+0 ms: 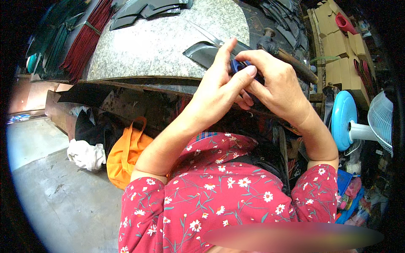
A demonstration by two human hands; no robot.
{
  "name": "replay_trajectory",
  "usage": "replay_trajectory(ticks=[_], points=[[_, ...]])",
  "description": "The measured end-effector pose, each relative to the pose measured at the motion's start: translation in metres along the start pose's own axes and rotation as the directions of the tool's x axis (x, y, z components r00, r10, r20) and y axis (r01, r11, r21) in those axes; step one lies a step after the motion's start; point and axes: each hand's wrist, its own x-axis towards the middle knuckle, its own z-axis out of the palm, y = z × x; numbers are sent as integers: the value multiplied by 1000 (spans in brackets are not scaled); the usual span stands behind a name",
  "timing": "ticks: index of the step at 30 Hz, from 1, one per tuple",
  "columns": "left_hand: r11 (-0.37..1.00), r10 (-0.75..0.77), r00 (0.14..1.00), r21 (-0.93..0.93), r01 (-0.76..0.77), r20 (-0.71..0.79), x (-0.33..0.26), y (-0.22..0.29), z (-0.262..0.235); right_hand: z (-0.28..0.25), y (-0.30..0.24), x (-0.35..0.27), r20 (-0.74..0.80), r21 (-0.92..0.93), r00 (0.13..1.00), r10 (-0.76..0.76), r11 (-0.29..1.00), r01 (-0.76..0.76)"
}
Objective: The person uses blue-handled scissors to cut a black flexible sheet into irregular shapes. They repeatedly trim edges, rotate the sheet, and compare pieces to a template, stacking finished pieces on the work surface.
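My left hand [219, 88] and my right hand [274, 82] meet in front of me, fingers pinched together around a small blue object [236, 65] that is mostly hidden between them. Both hands grip it. Just behind them a dark curved piece of leather-like material [202, 52] lies on the speckled granite slab [160, 38]. A hammer [291, 59] with a wooden handle rests beyond my right hand. My sleeves are red with a white flower print.
Dark cut pieces [147, 10] lie at the slab's far edge. Red and green bundled strips [82, 40] lean at the left. An orange bag [126, 154] and white cloth [86, 154] sit on the concrete floor. Cardboard boxes [337, 50] and a blue fan [350, 122] stand right.
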Motion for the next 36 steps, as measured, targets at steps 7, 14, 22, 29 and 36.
replay_trajectory(ticks=[7, 14, 22, 29, 36], points=[[998, 57, 998, -26, -57, 0, 0, 0, -7, -24, -1, 9, 254, 128, 966, -50, 992, 17], [962, 79, 997, 265, -70, -23, -10, 13, -14, -33, 6, 30, 13, 122, 986, 165, 979, -166], [993, -36, 986, 115, 18, 160, -29, 25, -9, 18, 48, 37, -91, -333, 828, -553, 800, 498], [173, 722, 692, 962, -213, 23, 13, 20, -55, 37, 50, 52, -92, 747, 960, 263, 656, -108], [-44, 649, 745, 985, -168, 156, 12, -7, -66, 46, 44, 45, -29, 798, 991, 132, 600, -57]])
